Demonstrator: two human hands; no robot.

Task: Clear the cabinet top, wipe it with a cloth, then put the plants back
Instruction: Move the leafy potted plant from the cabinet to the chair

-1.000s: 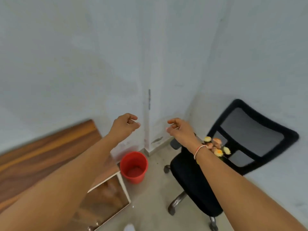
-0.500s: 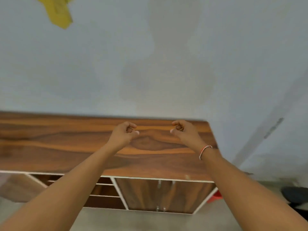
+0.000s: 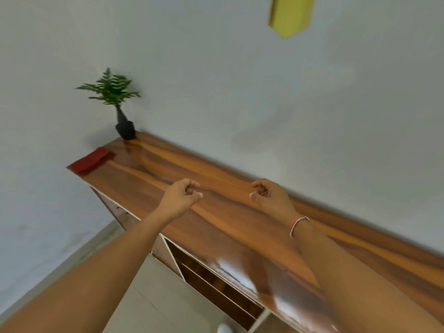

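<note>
We list the contents of the head view, item by item.

Cabinet top (image 3: pixel 240 212): a long counter of glossy brown wood grain, running from the far left corner to the near right edge, set against a pale wall (image 3: pixel 216 92). We see open shelf compartments (image 3: pixel 216 284) under its front edge, and a pale floor (image 3: pixel 156 296) below.

Potted plant (image 3: pixel 125 127): green fern-like leaves in a dark, narrow-necked pot, upright at the far left end of the counter, close to the wall.

Red cloth (image 3: pixel 92 161): folded flat on the far left corner of the counter, near the plant but apart from it.

Left hand (image 3: pixel 182 197): raised over the middle of the counter, fingers curled into a narrow grip with the thumb against the forefinger. We see nothing held in it.

Right hand (image 3: pixel 269 198): level with the left and well apart from it, fingers likewise curled into a narrow grip, holding nothing. A red-and-white thread band (image 3: pixel 298 224) circles its wrist.

Both hands lie well apart from the plant and the cloth. We cannot tell whether either hand touches the wood or floats above it.

Yellow object (image 3: pixel 289 15): on the wall at the top of the view, blurred; we cannot tell what it is.

White item (image 3: pixel 224 329): at the bottom edge on the floor, mostly cut off.
</note>
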